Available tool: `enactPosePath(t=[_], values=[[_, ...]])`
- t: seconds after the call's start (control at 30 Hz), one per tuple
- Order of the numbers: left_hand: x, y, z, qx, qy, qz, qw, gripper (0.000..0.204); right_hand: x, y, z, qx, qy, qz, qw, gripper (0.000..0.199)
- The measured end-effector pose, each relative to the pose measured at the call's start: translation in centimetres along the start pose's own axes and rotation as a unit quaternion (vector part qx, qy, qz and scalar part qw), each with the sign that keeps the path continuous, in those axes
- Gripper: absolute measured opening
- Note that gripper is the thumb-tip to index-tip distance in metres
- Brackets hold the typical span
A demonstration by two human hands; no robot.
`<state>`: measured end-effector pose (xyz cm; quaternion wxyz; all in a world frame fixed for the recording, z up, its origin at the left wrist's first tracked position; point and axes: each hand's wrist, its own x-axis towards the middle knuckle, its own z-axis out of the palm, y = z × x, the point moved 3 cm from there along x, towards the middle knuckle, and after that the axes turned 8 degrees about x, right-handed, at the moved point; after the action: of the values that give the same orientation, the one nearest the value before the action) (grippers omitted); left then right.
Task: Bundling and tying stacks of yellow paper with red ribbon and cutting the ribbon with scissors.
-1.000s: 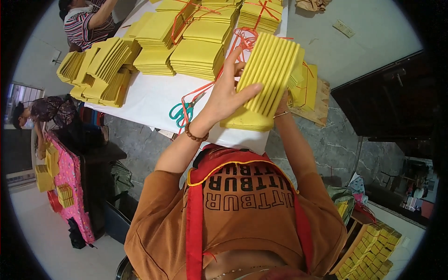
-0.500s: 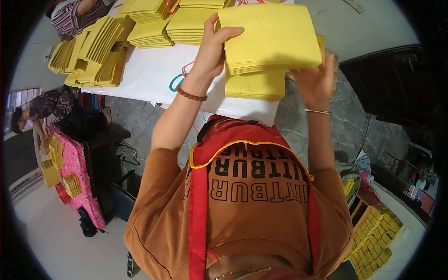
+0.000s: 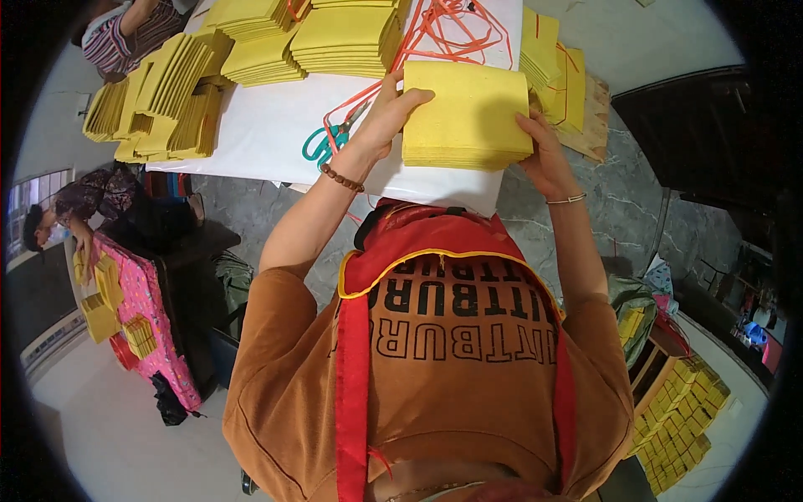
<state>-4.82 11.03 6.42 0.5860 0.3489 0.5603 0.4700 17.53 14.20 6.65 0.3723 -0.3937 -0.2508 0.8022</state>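
A stack of yellow paper sheets (image 3: 464,109) lies square at the near edge of the white-covered table (image 3: 268,125). My left hand (image 3: 390,113) grips its left edge, thumb on the top sheet and the other fingers mostly hidden at the side. Against the right edge, my right hand (image 3: 545,152) holds the same stack with its thumb near the upper corner. Teal-handled scissors (image 3: 335,138) lie beside my left wrist, partly covered by it. Beyond the stack, red plastic strapping (image 3: 452,29) is spread in loose loops.
More yellow paper stacks (image 3: 343,42) fill the table's far left. Bundles tied with red strapping (image 3: 567,88) sit on a wooden board (image 3: 595,117) at the right. Co-workers are at the upper left and by a pink-covered table (image 3: 155,309). Several yellow bundles (image 3: 682,418) are piled lower right.
Both hands have brought the raised paper stack down and nearer onto the lower stack, so they now look like one pile. The scissors and red strapping show more fully.
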Motion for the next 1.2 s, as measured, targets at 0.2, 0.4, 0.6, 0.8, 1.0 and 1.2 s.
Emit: enactPosePath(t=[0.2, 0.4, 0.6, 0.8, 1.0, 1.2], values=[[0.1, -0.3, 0.2, -0.002, -0.011, 0.018, 1.000, 0.064, 0.2, 0.6, -0.6, -0.024, 0.012, -0.011, 1.000, 0.041], [-0.5, 0.2, 0.6, 0.012, -0.008, 0.038, 0.999, 0.058, 0.0, 0.7, -0.5, -0.113, 0.060, -0.043, 0.991, 0.046], [-1.1, -0.1, 0.8, -0.007, -0.012, 0.039, 0.999, 0.058, -0.3, 0.6, -0.6, -0.116, 0.055, -0.040, 0.991, 0.046], [-1.1, -0.6, 0.5, -0.001, -0.009, 0.031, 0.999, 0.062, 0.6, -0.2, -1.7, -0.204, 0.035, -0.049, 0.977, 0.045], [-1.1, -0.4, -0.2, 0.001, 0.032, 0.011, 0.999, 0.075, 9.3, -0.7, -5.6, -0.291, 0.039, -0.104, 0.950, 0.032], [-0.9, 0.9, -0.9, 0.052, 0.066, 0.031, 0.996, 0.070, 14.9, -0.5, -6.5, -0.645, -0.105, -0.275, 0.705, 0.023]])
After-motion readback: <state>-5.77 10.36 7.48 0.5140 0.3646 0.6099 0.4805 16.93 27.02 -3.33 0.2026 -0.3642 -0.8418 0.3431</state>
